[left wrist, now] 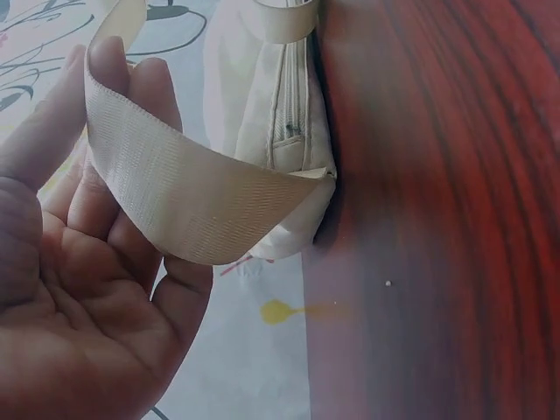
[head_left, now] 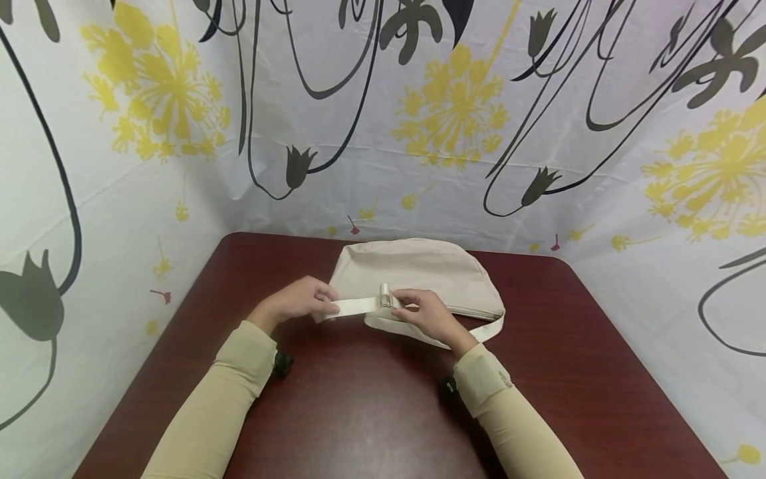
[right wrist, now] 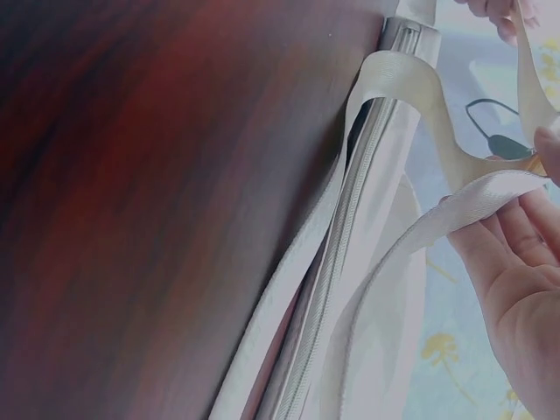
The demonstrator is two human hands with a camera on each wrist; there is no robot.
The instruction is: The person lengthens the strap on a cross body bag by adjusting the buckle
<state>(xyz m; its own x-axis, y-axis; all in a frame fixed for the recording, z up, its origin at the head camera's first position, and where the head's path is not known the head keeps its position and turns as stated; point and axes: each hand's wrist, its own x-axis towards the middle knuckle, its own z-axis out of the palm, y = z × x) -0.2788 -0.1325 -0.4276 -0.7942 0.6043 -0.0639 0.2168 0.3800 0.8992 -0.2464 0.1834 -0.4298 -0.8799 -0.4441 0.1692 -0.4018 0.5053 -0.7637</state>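
Observation:
A cream shoulder bag [head_left: 421,269] lies at the far side of the table, its zipper [right wrist: 346,219] along the near edge. In the head view, my left hand [head_left: 302,298] pinches the bag's flat webbing strap [head_left: 356,307] on the left. My right hand [head_left: 426,314] grips the strap beside a small metallic buckle [head_left: 385,297]. Between the two hands the strap is stretched nearly straight. The left wrist view has the strap passing between thumb and fingers, down to the bag's corner. A loose loop hangs below the right hand and lies along the zipper side.
The dark red-brown table [head_left: 365,412] extends toward me from the bag. White cloth [head_left: 371,126] with yellow and grey plant prints hangs behind it and at both sides. Dark devices sit at both wrists, under the cream sleeves [head_left: 239,372].

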